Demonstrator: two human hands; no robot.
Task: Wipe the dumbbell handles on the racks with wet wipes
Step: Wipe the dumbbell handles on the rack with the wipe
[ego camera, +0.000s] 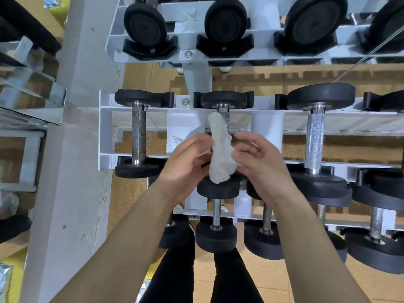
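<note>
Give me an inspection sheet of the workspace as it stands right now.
Surface: white rack, dumbbells on each tier.
Job's things: crumpled wet wipe held in front of the middle dumbbell handle; left handle and right handle bare.
Clutter: a white scrap on the top tier.
Hands: left hand and right hand both pinch the wipe.
Cables: thin line at upper right.
Surroundings: brown floor mats, mirror at left.

Both bare forearms rising from 6 o'clock toward centre, left hand at 9 o'clock, right hand at 3 o'clock, palms facing, fingers curled, thumbs probably pinching between them
</note>
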